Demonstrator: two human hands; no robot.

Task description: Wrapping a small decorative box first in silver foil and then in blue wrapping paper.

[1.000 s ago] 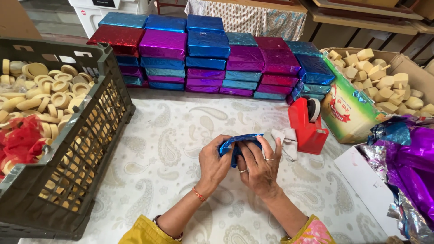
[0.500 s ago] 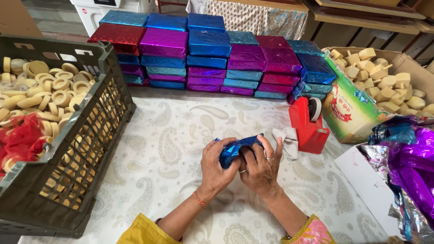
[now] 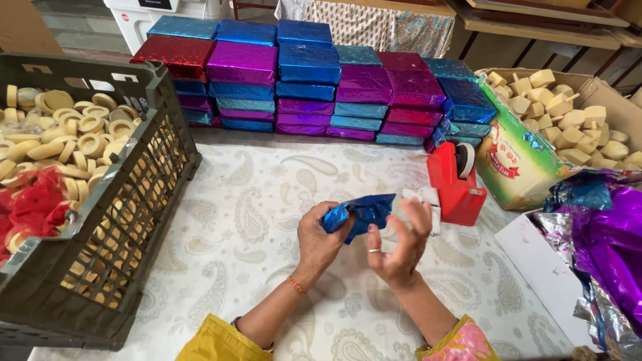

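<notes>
Holding a small blue foil-wrapped piece [image 3: 360,212] above the paisley tablecloth [image 3: 267,220], roughly mid-table. My left hand [image 3: 321,237] is curled shut around its left end, fingers wrapped over the foil, thumb side up. My right hand [image 3: 398,241] is mostly open, palm facing left, fingers spread and raised just beside the piece's right end; fingertips seem to brush the foil but I cannot tell if it really grips. Ring on one right finger, red thread bracelet on the left wrist.

Just right of my hands: red tape dispenser [image 3: 458,184], with a white tape strip hanging off near my right fingers. Left: dark plastic crate [image 3: 114,234] full of pale round pieces plus red netting. Back: stacked foil-wrapped boxes [image 3: 307,80] in blue, purple, red, teal. Right rear: cardboard box [image 3: 528,160] of pale cube-like pieces. Far right: loose purple and blue foil sheets [image 3: 605,241] over a white card.
</notes>
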